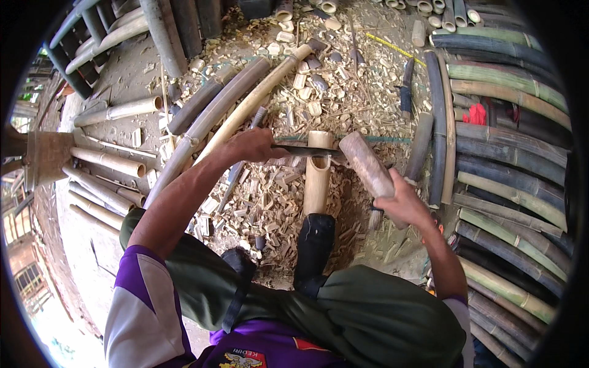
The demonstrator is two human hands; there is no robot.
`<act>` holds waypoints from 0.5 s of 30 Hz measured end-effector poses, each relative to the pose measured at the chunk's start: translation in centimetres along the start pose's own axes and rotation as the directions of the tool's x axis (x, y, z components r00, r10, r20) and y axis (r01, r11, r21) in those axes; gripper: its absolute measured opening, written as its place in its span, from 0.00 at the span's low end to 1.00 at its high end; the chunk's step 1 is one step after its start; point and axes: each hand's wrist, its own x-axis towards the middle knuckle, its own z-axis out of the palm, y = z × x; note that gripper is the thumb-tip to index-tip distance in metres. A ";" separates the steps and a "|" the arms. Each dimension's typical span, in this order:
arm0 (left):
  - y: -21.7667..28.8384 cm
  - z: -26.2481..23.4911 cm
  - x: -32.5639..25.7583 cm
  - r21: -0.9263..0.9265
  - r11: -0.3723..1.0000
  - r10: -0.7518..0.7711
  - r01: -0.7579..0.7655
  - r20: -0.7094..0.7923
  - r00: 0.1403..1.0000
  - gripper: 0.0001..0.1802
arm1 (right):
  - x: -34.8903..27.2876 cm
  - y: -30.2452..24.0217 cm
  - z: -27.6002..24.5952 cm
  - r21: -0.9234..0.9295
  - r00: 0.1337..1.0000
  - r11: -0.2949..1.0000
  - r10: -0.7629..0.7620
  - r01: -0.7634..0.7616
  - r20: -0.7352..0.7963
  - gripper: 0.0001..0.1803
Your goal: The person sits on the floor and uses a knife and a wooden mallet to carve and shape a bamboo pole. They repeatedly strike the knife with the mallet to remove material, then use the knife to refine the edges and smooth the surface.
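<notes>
My left hand (254, 145) is closed round the handle of a knife (297, 149). Its dark blade lies crosswise over a short, pale bamboo tube (316, 193), beside a hole cut in the tube's upper side. In my right hand (402, 202) is a thick, round wooden mallet (365, 161), tilted, its head close to the blade's tip. Whether mallet and blade touch, I cannot tell. My foot in a black covering (314, 245) stands against the near end of the bamboo tube, and the other dark foot (238, 265) is to its left.
Wood chips (276, 190) cover the ground around the tube. Long bamboo poles (227, 107) lie at the left, with shorter tubes (107, 161) beyond them. Stacked bamboo poles (509, 144) line the right side, a red cloth (475, 115) among them. A yellow measuring tape (392, 47) lies far ahead.
</notes>
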 end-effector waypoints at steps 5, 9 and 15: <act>-1.0 -0.4 0.9 -0.016 0.999 -0.040 0.042 0.113 0.993 0.38 | -0.3 -3.3 1.1 0.607 0.945 0.795 0.193 0.006 -0.263 0.44; -0.1 -0.2 0.2 0.135 0.991 0.002 0.007 -0.066 0.998 0.33 | -0.4 0.2 0.7 0.177 0.965 0.966 0.149 -0.189 0.213 0.55; 1.7 4.4 -7.0 0.432 0.861 0.441 -0.269 -0.370 0.818 0.22 | -0.5 -2.7 -1.8 0.328 0.981 0.944 0.039 0.027 -0.192 0.38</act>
